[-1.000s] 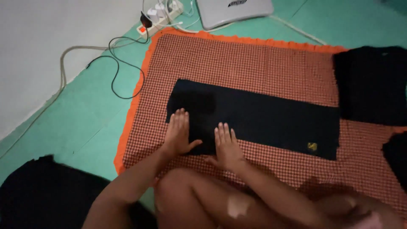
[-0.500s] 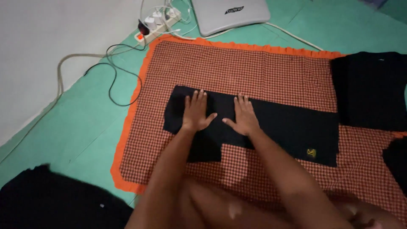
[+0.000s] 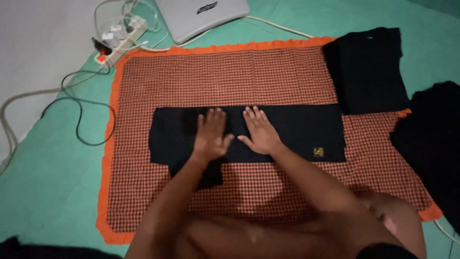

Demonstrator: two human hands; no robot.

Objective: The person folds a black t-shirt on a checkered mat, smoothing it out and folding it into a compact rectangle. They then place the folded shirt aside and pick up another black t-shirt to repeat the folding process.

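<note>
On the checked mat [image 3: 249, 76] lies a folded black garment [image 3: 297, 132], stretched out lengthwise across the middle. My left hand [image 3: 211, 136] and right hand [image 3: 258, 132] press flat on it side by side, fingers spread, gripping nothing. Another black garment [image 3: 366, 67] lies at the mat's far right corner.
</note>
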